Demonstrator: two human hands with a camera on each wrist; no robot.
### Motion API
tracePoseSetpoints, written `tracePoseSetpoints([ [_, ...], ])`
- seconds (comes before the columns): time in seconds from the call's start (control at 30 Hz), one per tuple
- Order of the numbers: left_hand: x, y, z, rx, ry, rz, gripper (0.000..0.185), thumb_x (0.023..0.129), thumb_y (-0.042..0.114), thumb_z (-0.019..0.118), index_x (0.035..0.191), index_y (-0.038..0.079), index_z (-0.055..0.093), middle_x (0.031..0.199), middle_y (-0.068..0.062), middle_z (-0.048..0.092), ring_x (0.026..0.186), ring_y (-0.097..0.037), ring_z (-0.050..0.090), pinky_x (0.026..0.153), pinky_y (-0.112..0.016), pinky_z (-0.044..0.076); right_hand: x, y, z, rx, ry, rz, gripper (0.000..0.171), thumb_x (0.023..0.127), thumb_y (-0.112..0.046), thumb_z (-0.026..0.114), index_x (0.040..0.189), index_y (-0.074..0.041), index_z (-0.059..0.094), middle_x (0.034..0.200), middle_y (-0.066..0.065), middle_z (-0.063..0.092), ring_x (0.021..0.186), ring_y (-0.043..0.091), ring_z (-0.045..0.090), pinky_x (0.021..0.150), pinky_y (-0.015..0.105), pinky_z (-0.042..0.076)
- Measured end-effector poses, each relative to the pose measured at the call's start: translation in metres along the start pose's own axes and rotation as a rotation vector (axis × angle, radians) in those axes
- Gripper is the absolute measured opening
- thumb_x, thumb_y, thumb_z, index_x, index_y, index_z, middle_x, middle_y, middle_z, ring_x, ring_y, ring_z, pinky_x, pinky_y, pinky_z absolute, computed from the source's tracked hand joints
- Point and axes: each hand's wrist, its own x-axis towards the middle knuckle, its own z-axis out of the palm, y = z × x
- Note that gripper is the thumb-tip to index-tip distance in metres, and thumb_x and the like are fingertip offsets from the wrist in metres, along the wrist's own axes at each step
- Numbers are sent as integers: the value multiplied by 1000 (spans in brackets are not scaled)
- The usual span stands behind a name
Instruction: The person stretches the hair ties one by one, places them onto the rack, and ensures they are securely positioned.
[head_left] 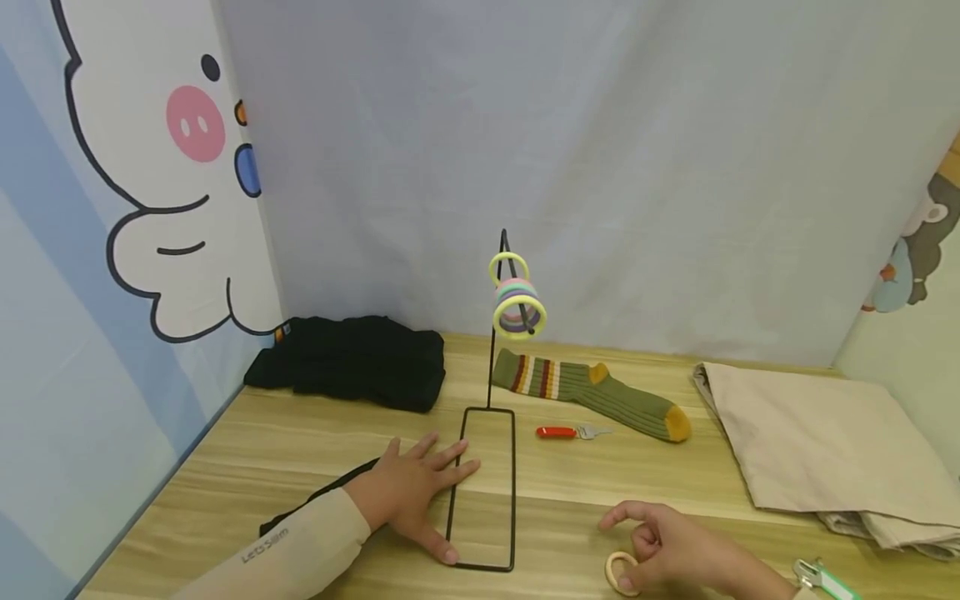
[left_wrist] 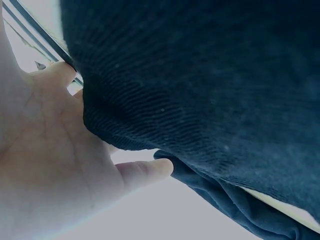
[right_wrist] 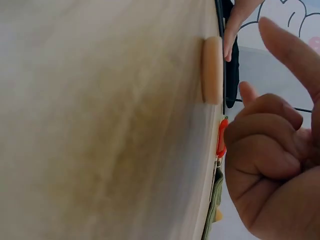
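My left hand lies with spread fingers across the left side of a black wire stand's base, thumb at its near corner. On the stand's upper arm hang several pastel rings, with a yellow ring at the front and another farther back. My right hand hovers beside a pale orange ring. Its index finger and thumb are apart while the other fingers curl in. From the right wrist view, the ring rests flat on the tabletop with a gap to the hand. Dark ribbed fabric covers much of the left wrist view.
Black folded cloth lies at the back left. Behind the base's right side are a striped green sock and a red-handled key-like item. Beige folded fabric sits at right, with a green-and-metal tool near the front edge.
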Motion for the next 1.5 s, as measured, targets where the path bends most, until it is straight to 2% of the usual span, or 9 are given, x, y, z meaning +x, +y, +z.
tracePoseSetpoints([
  [0.17,0,-1,0,3,-9,-7,108,56,83,57,146,42,16,157,10,9,144,-31,10,103,-68,17,-7,6,-1,-20,-79,-8,54,82,-6,67,126,6,38,58,-10,29,47,1,24,46,15,28],
  [0.43,2,-3,3,-4,0,2,107,56,84,57,146,42,16,157,9,9,143,-31,10,102,-68,16,-11,10,-1,-62,-80,-14,43,84,-4,63,121,3,41,61,-10,39,50,-2,32,47,13,31],
  [0.7,2,-3,3,-10,0,1,107,56,84,57,146,43,17,157,10,9,143,-32,10,102,-68,16,-10,12,1,15,-132,-20,35,87,0,57,117,6,41,67,-8,49,53,-4,41,51,11,37],
  [1.03,2,-2,2,-5,4,3,107,56,83,58,146,42,17,157,9,10,143,-32,11,102,-68,17,-9,10,3,34,-120,4,30,88,-1,56,115,6,44,67,-8,48,54,-2,41,51,13,36],
  [1.27,0,0,0,-5,20,5,108,56,83,59,147,41,19,156,9,12,143,-31,12,102,-68,18,-2,9,7,54,-120,-13,29,90,-3,56,115,7,44,73,-4,56,57,-2,44,54,14,40],
  [1.5,0,-1,2,4,23,6,107,56,82,59,146,41,19,156,8,12,143,-32,13,102,-68,19,8,1,13,14,-115,-19,31,89,-8,59,114,4,48,64,-9,49,50,-2,38,50,14,36],
])
